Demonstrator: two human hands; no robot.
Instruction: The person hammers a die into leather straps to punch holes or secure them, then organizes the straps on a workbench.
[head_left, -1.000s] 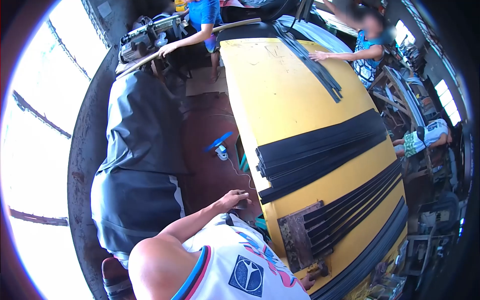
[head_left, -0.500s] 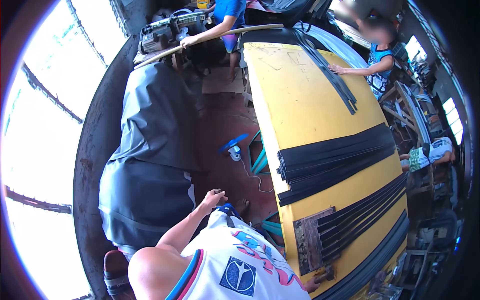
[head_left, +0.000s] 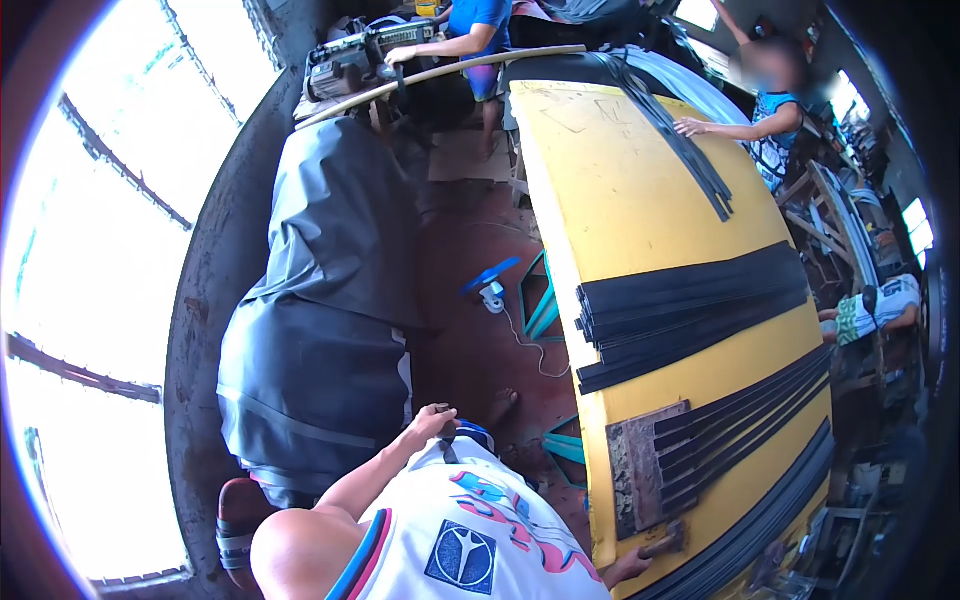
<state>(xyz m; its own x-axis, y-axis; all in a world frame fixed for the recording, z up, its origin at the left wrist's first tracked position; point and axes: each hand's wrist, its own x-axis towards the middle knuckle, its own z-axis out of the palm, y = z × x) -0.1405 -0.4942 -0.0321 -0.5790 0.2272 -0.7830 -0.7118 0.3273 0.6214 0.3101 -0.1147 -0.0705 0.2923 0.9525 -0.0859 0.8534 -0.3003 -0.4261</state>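
My left hand (head_left: 430, 424) is closed in front of my waist. It grips a small dark thing I cannot make out, and a dark strip hangs below the fingers. At the near edge of the yellow-topped table, my right hand (head_left: 628, 567) is closed around the end of a short brown tool shaped like a hammer (head_left: 660, 545). Beyond that tool lies a worn, dark wooden board (head_left: 634, 470). Several narrow black strips (head_left: 730, 430) extend from the board across the yellow surface (head_left: 690, 375). A thicker stack of black strips (head_left: 690, 300) lies farther away.
Black sheeting (head_left: 320, 350) covers a long pile on the left. A blue-bladed fan (head_left: 492, 290) with a white cord stands on the red floor. One person (head_left: 480, 40) stands by a machine at the back; another rests a hand (head_left: 692, 127) near grey strips. A third person (head_left: 880, 308) is at right.
The view has shifted, so the table and pile appear farther right. The person at the back has moved their hand from the long pole to the machine. My hands keep nearly the same pose.
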